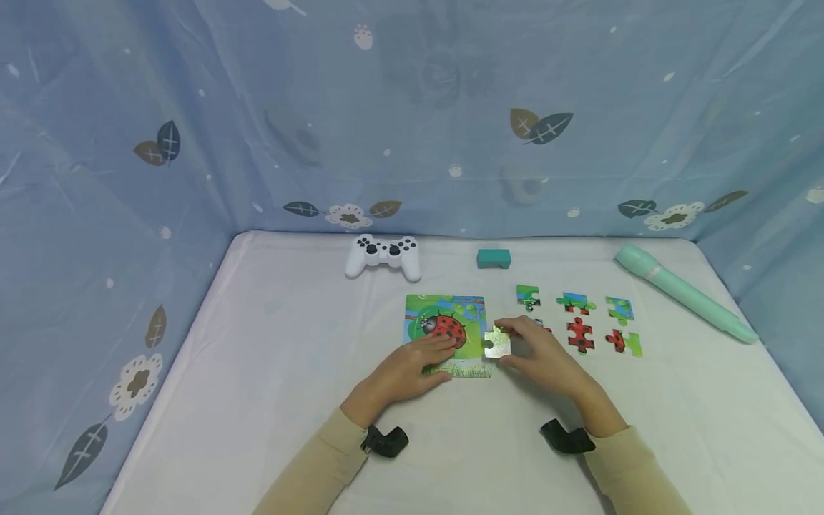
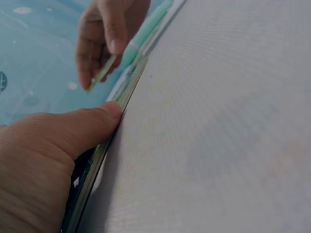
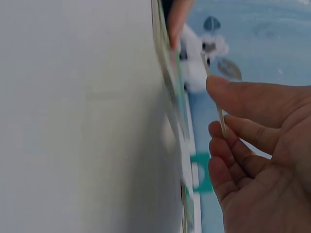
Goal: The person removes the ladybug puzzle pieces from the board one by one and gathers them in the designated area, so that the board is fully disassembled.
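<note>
A ladybug jigsaw puzzle (image 1: 475, 325) lies in the middle of the white table. My left hand (image 1: 408, 365) rests on it with the fingers extended over the picture; in the left wrist view the thumb (image 2: 95, 124) lies along its near edge. Just off the puzzle's right side, my right hand (image 1: 547, 361) pinches a puzzle piece (image 1: 498, 343) between thumb and fingers. The right wrist view shows this piece (image 3: 220, 119) edge-on, held above the table. Several loose pieces (image 1: 581, 335) lie to the right, one partly hidden behind the right hand.
Behind the puzzle sit a white game controller (image 1: 383, 257) and a small teal block (image 1: 493, 258). A mint-green tube-shaped object (image 1: 689, 293) lies slanted at the far right. Blue patterned cloth (image 1: 412, 143) hangs behind and beside the table.
</note>
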Action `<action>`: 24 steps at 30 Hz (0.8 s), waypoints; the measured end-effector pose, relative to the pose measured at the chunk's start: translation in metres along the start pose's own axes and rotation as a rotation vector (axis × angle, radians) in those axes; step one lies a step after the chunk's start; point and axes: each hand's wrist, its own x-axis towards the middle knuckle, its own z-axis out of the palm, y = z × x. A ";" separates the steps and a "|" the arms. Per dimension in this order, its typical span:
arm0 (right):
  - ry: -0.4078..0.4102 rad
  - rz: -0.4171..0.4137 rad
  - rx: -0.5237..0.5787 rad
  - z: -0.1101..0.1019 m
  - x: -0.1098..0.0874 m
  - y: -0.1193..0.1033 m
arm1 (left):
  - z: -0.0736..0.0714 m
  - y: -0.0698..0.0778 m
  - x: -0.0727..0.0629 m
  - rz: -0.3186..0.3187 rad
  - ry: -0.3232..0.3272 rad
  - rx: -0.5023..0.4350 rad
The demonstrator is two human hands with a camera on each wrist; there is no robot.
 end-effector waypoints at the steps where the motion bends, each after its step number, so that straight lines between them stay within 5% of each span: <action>1: 0.003 0.009 -0.004 -0.004 -0.003 0.003 | 0.000 0.000 0.000 -0.001 -0.001 -0.003; 10: 0.062 0.021 -0.086 -0.039 -0.041 0.033 | 0.000 0.000 0.000 0.011 0.012 0.003; 24: 0.086 0.239 -0.036 -0.085 -0.108 0.081 | 0.001 0.000 0.000 -0.007 0.002 0.004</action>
